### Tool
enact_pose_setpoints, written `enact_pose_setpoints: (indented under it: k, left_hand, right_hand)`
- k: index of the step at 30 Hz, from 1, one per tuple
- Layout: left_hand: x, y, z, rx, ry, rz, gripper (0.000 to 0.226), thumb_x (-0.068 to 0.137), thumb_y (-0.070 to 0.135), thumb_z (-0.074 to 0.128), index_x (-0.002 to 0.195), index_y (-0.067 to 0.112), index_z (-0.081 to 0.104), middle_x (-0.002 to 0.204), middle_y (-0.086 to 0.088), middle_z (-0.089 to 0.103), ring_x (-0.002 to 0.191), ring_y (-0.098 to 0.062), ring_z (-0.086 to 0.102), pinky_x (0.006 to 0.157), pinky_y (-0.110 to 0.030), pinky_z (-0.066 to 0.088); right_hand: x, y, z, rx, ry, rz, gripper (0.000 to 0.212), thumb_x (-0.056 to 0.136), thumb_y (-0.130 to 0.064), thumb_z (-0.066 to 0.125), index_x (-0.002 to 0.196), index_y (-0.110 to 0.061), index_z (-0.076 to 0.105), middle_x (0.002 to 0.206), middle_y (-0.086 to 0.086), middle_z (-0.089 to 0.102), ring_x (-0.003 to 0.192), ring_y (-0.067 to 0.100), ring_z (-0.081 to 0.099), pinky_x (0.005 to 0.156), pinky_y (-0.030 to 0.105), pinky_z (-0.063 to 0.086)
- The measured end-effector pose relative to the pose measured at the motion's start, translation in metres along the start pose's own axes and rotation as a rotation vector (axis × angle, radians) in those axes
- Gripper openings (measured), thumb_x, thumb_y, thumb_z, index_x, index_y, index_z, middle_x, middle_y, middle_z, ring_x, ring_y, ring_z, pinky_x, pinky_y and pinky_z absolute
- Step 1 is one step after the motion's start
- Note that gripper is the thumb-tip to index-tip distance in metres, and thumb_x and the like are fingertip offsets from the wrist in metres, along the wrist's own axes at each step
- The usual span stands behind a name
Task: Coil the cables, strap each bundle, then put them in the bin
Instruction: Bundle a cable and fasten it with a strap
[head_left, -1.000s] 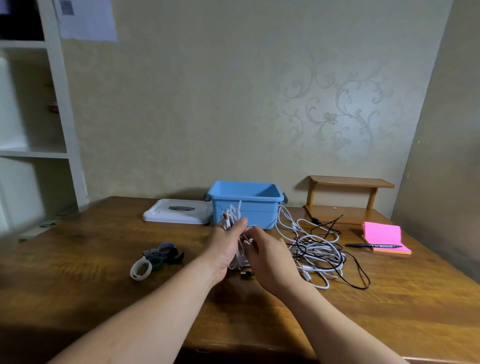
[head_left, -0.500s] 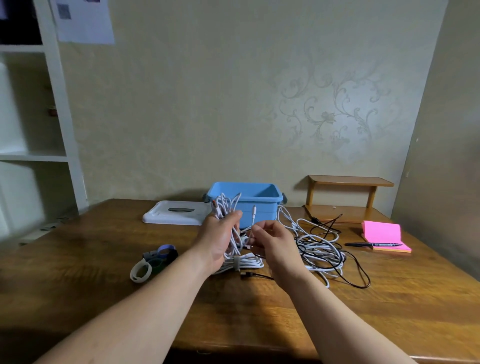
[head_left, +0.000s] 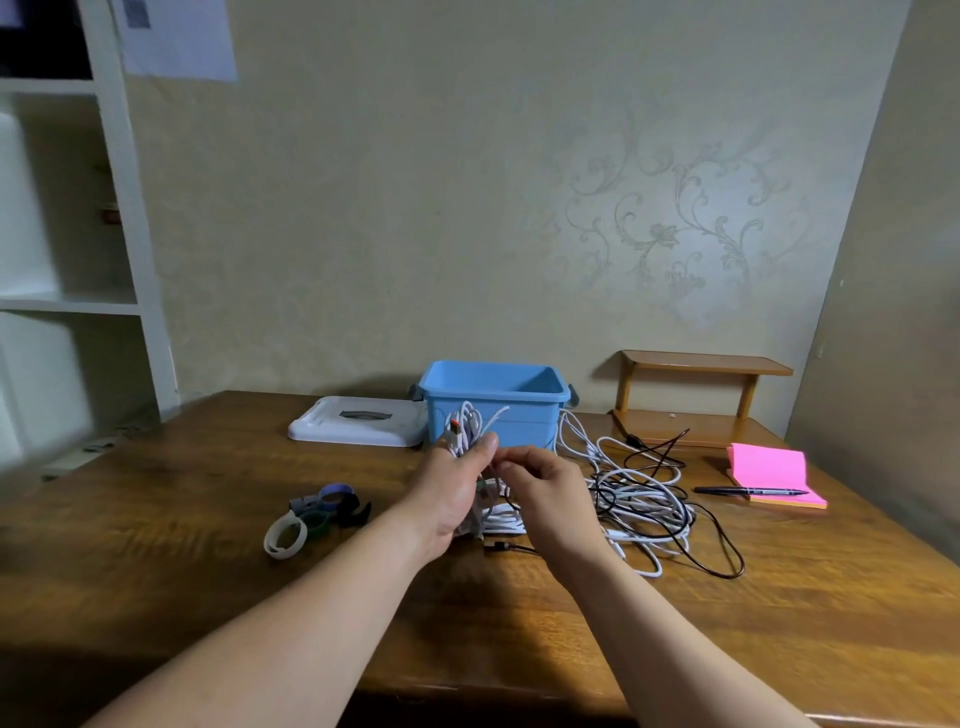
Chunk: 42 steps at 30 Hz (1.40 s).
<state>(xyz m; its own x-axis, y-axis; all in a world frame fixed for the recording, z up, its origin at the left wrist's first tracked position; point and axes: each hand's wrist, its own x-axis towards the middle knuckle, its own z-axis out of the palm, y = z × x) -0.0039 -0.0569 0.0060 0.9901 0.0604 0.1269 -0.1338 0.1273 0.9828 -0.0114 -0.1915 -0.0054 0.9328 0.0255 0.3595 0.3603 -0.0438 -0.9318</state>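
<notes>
My left hand (head_left: 453, 493) grips a coiled white cable bundle (head_left: 470, 428) upright above the table, just in front of the blue bin (head_left: 493, 402). An orange-tipped plug sticks up from the coil beside my thumb. My right hand (head_left: 545, 493) pinches a strand of the same bundle right next to my left thumb. A tangle of loose white and black cables (head_left: 639, 499) lies on the table to the right. Several hook-and-loop straps (head_left: 317, 514) in white, blue, green and black lie to the left.
The bin's white lid (head_left: 358, 427) lies left of the bin. A small wooden shelf (head_left: 696, 395) stands at the back right. Pink sticky notes (head_left: 774, 473) with a black pen (head_left: 748, 490) sit at the right. A white bookcase (head_left: 78, 234) stands at the left.
Both hands lifted the white coil off the table toward the bin. My right hand has closed in beside my left thumb.
</notes>
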Motion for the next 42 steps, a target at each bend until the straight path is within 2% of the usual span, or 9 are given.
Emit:
enact_pose_setpoints:
  k: [5, 10, 13, 18, 21, 26, 31, 38, 42]
  left_hand:
    - [-0.007, 0.004, -0.008, 0.208, -0.072, 0.069, 0.025, 0.11, 0.037, 0.057, 0.105, 0.025, 0.078, 0.105, -0.012, 0.079, 0.101, -0.032, 0.075, 0.091, -0.052, 0.063]
    - [-0.013, -0.001, 0.002, 0.329, -0.242, 0.137, 0.035, 0.11, 0.009, 0.046, 0.089, 0.029, 0.066, 0.062, 0.012, 0.06, 0.055, -0.001, 0.051, 0.054, -0.021, 0.042]
    - [-0.012, 0.012, 0.002, 0.445, -0.326, 0.179, 0.031, 0.111, 0.004, 0.047, 0.099, 0.027, 0.065, 0.066, 0.021, 0.066, 0.059, 0.01, 0.058, 0.059, -0.009, 0.043]
    - [-0.006, 0.017, -0.011, 0.352, -0.437, 0.037, 0.017, 0.107, 0.007, 0.057, 0.12, 0.006, 0.066, 0.089, -0.015, 0.062, 0.071, -0.019, 0.058, 0.057, -0.029, 0.05]
    - [-0.006, 0.021, -0.021, 0.209, -0.483, -0.087, 0.014, 0.109, 0.012, 0.058, 0.117, 0.004, 0.066, 0.088, -0.014, 0.064, 0.07, -0.019, 0.063, 0.058, -0.033, 0.058]
    - [-0.001, 0.02, -0.03, 0.381, -0.474, -0.11, 0.013, 0.111, 0.017, 0.054, 0.106, 0.008, 0.063, 0.078, -0.006, 0.062, 0.064, -0.016, 0.054, 0.054, -0.027, 0.045]
    - [0.002, 0.011, -0.034, 0.51, -0.268, 0.014, 0.013, 0.111, 0.026, 0.055, 0.108, 0.02, 0.067, 0.06, 0.017, 0.061, 0.057, 0.0, 0.051, 0.06, -0.027, 0.039]
    - [-0.001, -0.025, -0.04, 0.546, -0.188, -0.127, 0.017, 0.112, 0.031, 0.05, 0.115, 0.016, 0.059, 0.092, -0.007, 0.077, 0.051, -0.012, 0.044, 0.045, -0.025, 0.037]
    - [0.007, -0.035, -0.031, 0.627, -0.165, -0.091, 0.022, 0.111, 0.038, 0.049, 0.117, 0.02, 0.06, 0.09, -0.011, 0.076, 0.061, -0.018, 0.058, 0.059, -0.032, 0.053]
  right_hand:
    - [0.003, 0.0, -0.001, 0.035, -0.12, 0.046, 0.05, 0.093, -0.048, 0.079, 0.126, -0.014, 0.065, 0.109, 0.0, 0.079, 0.098, 0.013, 0.077, 0.085, 0.031, 0.061]
    - [0.012, -0.01, 0.015, 0.147, -0.196, -0.017, 0.038, 0.091, -0.028, 0.085, 0.107, 0.001, 0.066, 0.104, 0.023, 0.076, 0.101, 0.033, 0.075, 0.088, 0.047, 0.06]
    - [0.02, -0.004, 0.018, 0.207, -0.124, 0.029, 0.028, 0.094, -0.023, 0.079, 0.1, 0.001, 0.066, 0.092, 0.018, 0.07, 0.093, 0.029, 0.07, 0.086, 0.047, 0.055]
    - [0.03, -0.009, 0.021, 0.324, -0.006, 0.139, 0.014, 0.1, -0.014, 0.071, 0.109, -0.004, 0.068, 0.098, 0.013, 0.079, 0.091, 0.028, 0.075, 0.071, 0.04, 0.059]
    - [0.032, -0.012, 0.021, 0.378, -0.034, 0.163, 0.011, 0.107, -0.019, 0.063, 0.101, -0.01, 0.066, 0.092, 0.013, 0.075, 0.09, 0.031, 0.072, 0.083, 0.052, 0.055]
    - [0.034, -0.009, 0.025, 0.227, -0.088, 0.1, 0.012, 0.106, -0.023, 0.065, 0.1, -0.013, 0.065, 0.088, 0.011, 0.073, 0.088, 0.034, 0.069, 0.055, 0.036, 0.055]
    - [0.038, -0.004, 0.006, 0.107, -0.216, 0.14, 0.043, 0.106, -0.05, 0.056, 0.122, -0.012, 0.069, 0.117, 0.013, 0.077, 0.106, 0.026, 0.075, 0.09, 0.041, 0.06]
    - [0.031, 0.033, -0.032, -0.486, -0.122, 0.245, 0.026, 0.106, -0.028, 0.058, 0.094, -0.01, 0.073, 0.077, 0.008, 0.079, 0.065, 0.024, 0.074, 0.058, 0.035, 0.056]
    - [0.028, 0.047, -0.033, -0.826, -0.069, 0.144, 0.025, 0.104, -0.039, 0.056, 0.092, -0.022, 0.07, 0.084, -0.003, 0.076, 0.084, 0.022, 0.071, 0.079, 0.04, 0.058]
